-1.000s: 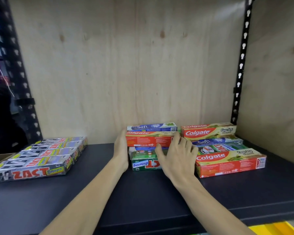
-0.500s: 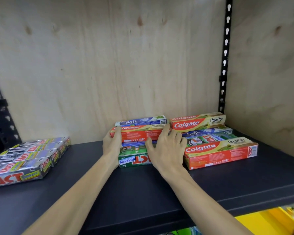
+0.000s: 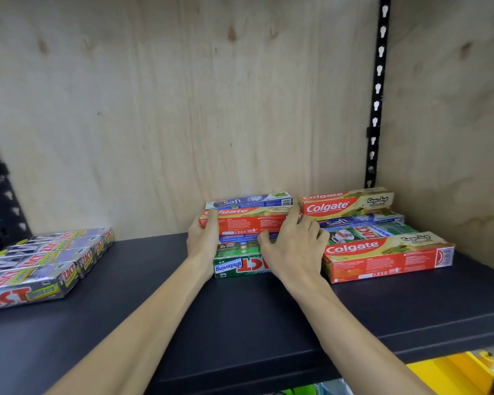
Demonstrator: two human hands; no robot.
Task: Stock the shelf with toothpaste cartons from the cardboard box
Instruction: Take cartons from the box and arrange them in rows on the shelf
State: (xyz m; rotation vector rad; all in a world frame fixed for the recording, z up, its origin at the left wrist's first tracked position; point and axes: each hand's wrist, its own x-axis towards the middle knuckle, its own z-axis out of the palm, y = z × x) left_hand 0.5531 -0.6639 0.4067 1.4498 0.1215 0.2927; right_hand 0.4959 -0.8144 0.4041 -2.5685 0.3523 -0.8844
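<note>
A stack of toothpaste cartons stands mid-shelf: a blue Safi carton (image 3: 248, 200) at the back, a red Colgate carton (image 3: 248, 222) on top, a green Zact Whitening carton (image 3: 231, 266) at the bottom front. My left hand (image 3: 203, 238) holds the stack's left end, thumb over the red Colgate carton. My right hand (image 3: 294, 249) lies with spread fingers on the stack's right end, index finger at the Colgate carton's right end. The cardboard box is out of view.
Right of the stack lies a second group: two Colgate cartons (image 3: 388, 256), a Safi and a green Zact. Several silver Zact Smokers cartons (image 3: 40, 260) lie at the left. The dark shelf board (image 3: 240, 323) meets a plywood back wall; a black slotted upright (image 3: 378, 89) runs up the right.
The view has shifted slightly. Both hands stay at the middle stack; my left thumb has come up onto the red Colgate carton's top.
</note>
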